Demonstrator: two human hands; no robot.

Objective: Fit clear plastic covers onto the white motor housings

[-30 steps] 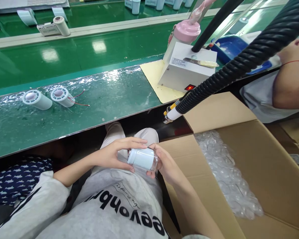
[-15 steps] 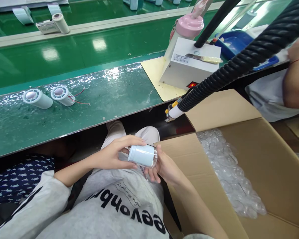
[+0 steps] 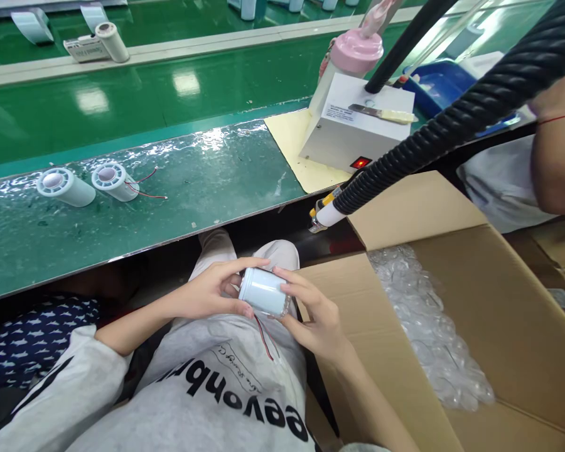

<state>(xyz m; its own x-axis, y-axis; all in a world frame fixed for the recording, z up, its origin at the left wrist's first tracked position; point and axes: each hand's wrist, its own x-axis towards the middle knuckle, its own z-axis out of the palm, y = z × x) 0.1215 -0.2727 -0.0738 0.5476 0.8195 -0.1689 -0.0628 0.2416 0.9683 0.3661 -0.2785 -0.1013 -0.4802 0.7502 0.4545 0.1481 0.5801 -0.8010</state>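
Note:
Above my lap I hold a pale blue cylinder (image 3: pixel 263 291) tilted on its side, with a clear plastic cover around it. My left hand (image 3: pixel 221 289) grips its left end between thumb and fingers. On the right end, the fingers and thumb of my right hand (image 3: pixel 311 309) are closed around the clear cover. A thin red and dark wire pair (image 3: pixel 263 338) hangs below the cylinder. Two similar light blue cylinders stand on the bench: a left one (image 3: pixel 66 187) and a right one (image 3: pixel 115 182) trailing red wires.
An open cardboard box (image 3: pixel 513 314) at my right holds several clear plastic covers (image 3: pixel 424 326). A black flexible hose (image 3: pixel 433 138) slants over it from a white box with a lit red switch (image 3: pixel 343 125). The green bench (image 3: pixel 207 182) spans the front; another person's arm (image 3: pixel 558 150) is far right.
My right hand has turned from beneath the cylinder's end to gripping it from the side, fingers on top. The hanging wires now show more. The view has shifted slightly.

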